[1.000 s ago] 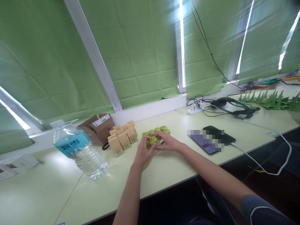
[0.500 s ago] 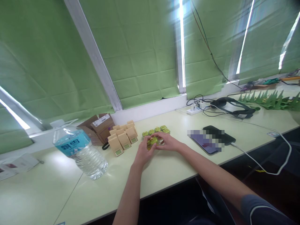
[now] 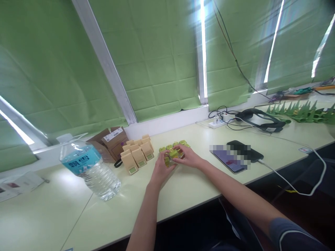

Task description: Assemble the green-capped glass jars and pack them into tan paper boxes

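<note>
A cluster of small yellow-green boxes, each with a little loop on top, sits on the table; one of the back ones (image 3: 175,143) shows beyond my fingers. My left hand (image 3: 161,168) curves round the near left side of the cluster, where another green box (image 3: 166,161) shows inside its grip. From the right, my right hand (image 3: 188,157) has thumb and fingers closed about a green box (image 3: 173,153) in front of the row. My left fingertips reach this box too. Fingers partly hide the boxes, and their undersides cannot be made out.
Left of my hands stand several tan cartons (image 3: 137,156), an opened cardboard box (image 3: 111,144) and a large water bottle (image 3: 89,167). Rightward lie two phones (image 3: 230,164), a white cable (image 3: 288,181), a power strip (image 3: 216,122) and a black headset (image 3: 261,120).
The green box between my hands has shifted slightly away from me, up against the row. My right fingers have moved forward, and my thumbs have drawn back from its near face.
</note>
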`<state>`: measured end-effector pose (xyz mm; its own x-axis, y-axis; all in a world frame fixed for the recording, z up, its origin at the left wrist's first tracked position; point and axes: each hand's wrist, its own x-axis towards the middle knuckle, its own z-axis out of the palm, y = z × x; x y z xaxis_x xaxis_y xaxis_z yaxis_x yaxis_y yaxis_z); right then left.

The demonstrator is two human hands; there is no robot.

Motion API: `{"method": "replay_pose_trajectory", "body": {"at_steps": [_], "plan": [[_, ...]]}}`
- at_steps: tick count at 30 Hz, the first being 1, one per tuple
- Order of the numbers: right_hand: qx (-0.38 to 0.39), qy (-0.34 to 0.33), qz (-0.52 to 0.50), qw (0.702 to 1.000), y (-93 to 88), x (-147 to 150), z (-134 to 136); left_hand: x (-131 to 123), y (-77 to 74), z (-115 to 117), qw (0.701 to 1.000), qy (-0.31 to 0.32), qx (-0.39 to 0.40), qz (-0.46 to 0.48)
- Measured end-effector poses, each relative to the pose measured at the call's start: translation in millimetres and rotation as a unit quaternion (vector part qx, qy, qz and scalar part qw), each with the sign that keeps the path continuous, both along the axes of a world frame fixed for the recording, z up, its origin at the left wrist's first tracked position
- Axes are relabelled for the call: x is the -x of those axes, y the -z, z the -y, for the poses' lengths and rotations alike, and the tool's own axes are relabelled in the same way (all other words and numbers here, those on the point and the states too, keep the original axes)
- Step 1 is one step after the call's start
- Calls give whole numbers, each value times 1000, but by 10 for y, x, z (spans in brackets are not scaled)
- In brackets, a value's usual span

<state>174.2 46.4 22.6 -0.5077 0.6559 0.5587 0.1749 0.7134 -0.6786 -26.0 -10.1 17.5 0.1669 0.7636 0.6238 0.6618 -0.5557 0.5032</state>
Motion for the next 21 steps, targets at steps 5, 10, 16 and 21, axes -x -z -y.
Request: {"method": "replay_pose_trajectory", "body": {"at_steps": [5,10,16,21], "plan": [[-3,6,6,1000,-8,-7,-11,-10,-18,4,998,0,-51,-30],[-2,-15,-2,1000,-4,-17,-51,-20,-70,39,998,-9,-58,-29],[2,-28,3,1000,5,-23,-66,-2,-71,34,998,-24,-51,-32],[-2,-41,12,999,-29,-44,-41,-1,-96,50,997,-27,-61,-41]]}}
